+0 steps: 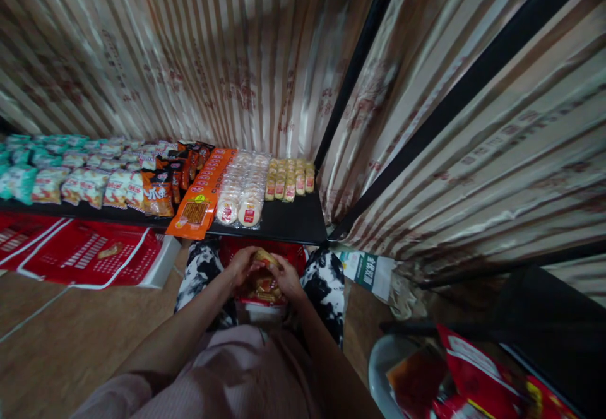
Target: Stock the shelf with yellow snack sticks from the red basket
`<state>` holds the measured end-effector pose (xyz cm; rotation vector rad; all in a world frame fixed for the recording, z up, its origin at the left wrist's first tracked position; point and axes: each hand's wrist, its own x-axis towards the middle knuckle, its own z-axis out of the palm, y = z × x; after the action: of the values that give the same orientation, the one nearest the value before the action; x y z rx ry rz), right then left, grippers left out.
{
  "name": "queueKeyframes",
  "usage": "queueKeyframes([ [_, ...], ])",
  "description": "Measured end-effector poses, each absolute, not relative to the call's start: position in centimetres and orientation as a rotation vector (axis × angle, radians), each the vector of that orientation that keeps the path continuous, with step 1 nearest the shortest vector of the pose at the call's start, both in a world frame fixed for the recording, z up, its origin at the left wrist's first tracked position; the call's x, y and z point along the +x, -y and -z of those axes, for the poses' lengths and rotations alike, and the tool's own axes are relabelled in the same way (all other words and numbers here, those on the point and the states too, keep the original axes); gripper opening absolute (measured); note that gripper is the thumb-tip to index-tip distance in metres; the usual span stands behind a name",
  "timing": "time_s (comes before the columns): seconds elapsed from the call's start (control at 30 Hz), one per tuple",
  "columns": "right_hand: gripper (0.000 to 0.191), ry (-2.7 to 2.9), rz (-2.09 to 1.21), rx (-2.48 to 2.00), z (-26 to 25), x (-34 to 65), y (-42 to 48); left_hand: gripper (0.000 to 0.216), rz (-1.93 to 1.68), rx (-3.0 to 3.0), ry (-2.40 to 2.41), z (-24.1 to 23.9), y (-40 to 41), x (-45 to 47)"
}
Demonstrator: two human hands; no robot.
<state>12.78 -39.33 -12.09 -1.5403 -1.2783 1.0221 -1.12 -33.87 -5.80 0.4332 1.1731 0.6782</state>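
Between my knees, my left hand [243, 265] and my right hand [285, 275] both grip a small yellow snack pack [265, 257], one at each end. Under my hands stands a red basket [296, 253] with more yellow-wrapped packs [266, 289] inside. Ahead, on the black shelf [296, 220], similar small yellow packs [290, 182] are lined up in short rows at the right end. To their left lie clear-wrapped round white crackers [239, 198] and a flat orange snack bag [196, 207].
Further left on the shelf are orange-black bags [158, 192], white bags [89, 185] and green bags [17, 182]. Red bags [101, 252] lie on the floor at left. A white tub [379, 368] with red packages [478, 368] stands at lower right. Black frame bars [360, 59] cross the striped curtain [237, 47].
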Motion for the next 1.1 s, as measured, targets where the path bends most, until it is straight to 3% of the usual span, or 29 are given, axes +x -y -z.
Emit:
queueKeyframes([
  [0.73, 0.047, 0.724, -1.119, -1.423, 11.7, 13.5, 37.5, 0.003, -0.697, 0.607, -1.133, 4.7, 33.7, 0.1],
  [1.1, 0.048, 0.781, -0.932, -1.465, 9.3, 15.3, 35.7, 0.022, -0.597, 0.740, -1.058, 4.6, 34.1, 0.8],
])
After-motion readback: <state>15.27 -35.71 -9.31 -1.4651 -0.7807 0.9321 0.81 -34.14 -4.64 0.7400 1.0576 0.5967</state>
